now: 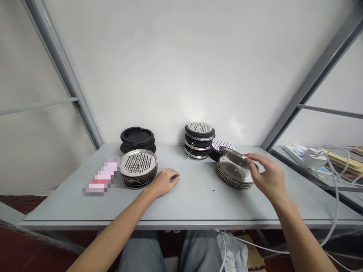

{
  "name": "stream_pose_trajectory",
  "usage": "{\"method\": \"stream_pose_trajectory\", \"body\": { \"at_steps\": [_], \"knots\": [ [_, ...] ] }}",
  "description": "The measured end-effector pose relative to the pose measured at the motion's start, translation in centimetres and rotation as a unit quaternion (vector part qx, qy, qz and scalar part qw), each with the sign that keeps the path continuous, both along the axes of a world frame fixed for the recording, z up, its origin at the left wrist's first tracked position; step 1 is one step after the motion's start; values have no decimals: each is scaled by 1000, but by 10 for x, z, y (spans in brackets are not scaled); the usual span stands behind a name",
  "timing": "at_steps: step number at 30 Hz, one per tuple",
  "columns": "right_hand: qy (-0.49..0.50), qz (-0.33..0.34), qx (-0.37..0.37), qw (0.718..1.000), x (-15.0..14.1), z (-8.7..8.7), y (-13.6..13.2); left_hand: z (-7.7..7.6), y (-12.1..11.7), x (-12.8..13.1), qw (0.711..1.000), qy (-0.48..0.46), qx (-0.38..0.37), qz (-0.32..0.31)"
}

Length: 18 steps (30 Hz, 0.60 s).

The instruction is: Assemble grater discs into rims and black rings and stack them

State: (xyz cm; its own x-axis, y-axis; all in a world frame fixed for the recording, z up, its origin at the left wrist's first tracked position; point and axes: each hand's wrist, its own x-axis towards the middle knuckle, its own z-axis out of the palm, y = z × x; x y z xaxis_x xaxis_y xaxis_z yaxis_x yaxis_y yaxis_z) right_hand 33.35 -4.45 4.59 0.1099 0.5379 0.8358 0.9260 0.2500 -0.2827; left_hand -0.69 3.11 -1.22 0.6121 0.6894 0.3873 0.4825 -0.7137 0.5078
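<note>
My right hand point(268, 175) pinches the edge of a shiny round metal lid point(234, 155), tilted up above a stack of similar metal lids point(235, 177). On the tabletop, my left hand point(166, 182) lies with its fingers curled round. A small dark patch shows between thumb and fingers; I cannot tell whether it is an object or a shadow. Just left of that hand stands a pile of round metal grater plates point(138, 164) with raised teeth on the top one.
Black round rings point(137, 136) are stacked at the back left. Black-rimmed grater assemblies with wire clips point(200, 139) stand at the back, and a slotted grater disc point(222, 145) sits beside them. A blurred pink item point(102, 177) lies left. White cables point(336, 196) hang at right.
</note>
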Motion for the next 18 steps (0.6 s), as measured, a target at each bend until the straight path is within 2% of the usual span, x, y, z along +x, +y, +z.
{"method": "stream_pose_trajectory", "body": {
  "at_steps": [2, 5, 8, 11, 15, 18],
  "knots": [
    [34, 36, 18, 999, -14, 7, -6, -1, 1, 0, 1000, -17, 2, 4],
    [-4, 139, 13, 990, -44, 3, -9, -3, 3, 0, 997, -70, 10, 28],
    [-77, 230, -27, 970, -75, -14, -2, -2, 3, 0, 991, -123, 35, 47],
    [-143, 290, -90, 942, -101, -34, 7, 1, 2, -1, 985, -145, 74, 49],
    [-174, 323, -164, 916, -120, -49, 17, 3, 1, 0, 990, -114, 76, 27],
    [-164, 315, -187, 916, -114, -47, 25, 2, 0, 1, 996, -58, 57, 24]
  ]
}}
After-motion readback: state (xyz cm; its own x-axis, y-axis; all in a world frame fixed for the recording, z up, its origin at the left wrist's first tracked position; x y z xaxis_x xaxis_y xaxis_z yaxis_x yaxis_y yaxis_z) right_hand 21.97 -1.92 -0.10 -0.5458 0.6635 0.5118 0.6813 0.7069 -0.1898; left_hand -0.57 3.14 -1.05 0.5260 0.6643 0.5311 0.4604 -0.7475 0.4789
